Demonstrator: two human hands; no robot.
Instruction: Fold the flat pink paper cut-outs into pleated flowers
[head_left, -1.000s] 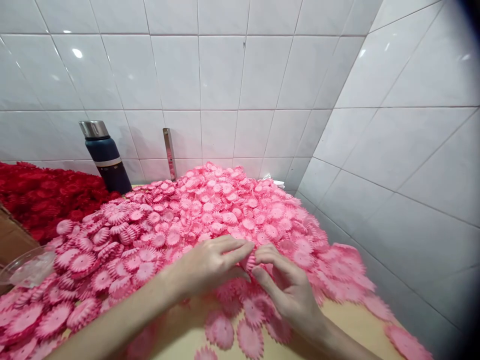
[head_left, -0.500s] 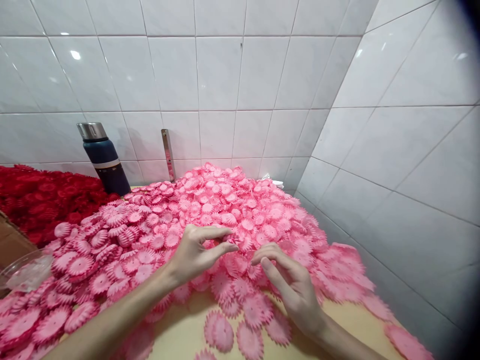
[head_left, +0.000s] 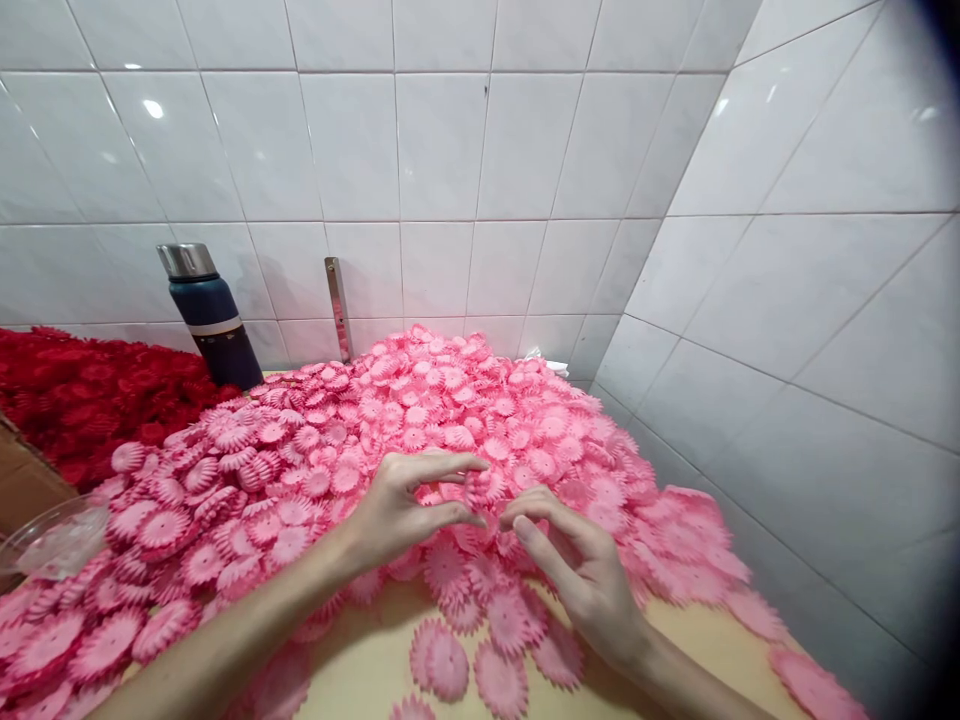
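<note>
A big heap of pink pleated fabric flower pieces covers the tan tabletop. My left hand hovers over the heap's near edge, its index finger and thumb around one pink flower piece that stands on edge. My right hand lies just right of it, fingers curled and apart, fingertips touching the heap beside that piece. Loose pink pieces lie flat on the table below both hands.
A dark blue flask with a steel cap stands against the white tiled wall. Red flower pieces are piled at the left. A clear plastic container and cardboard sit at the left edge. Another tiled wall closes the right.
My hands were pressed together on one piece low in the heap. The left hand lifted, opened, and now has its fingers around an upright pink piece. The right hand barely moved.
</note>
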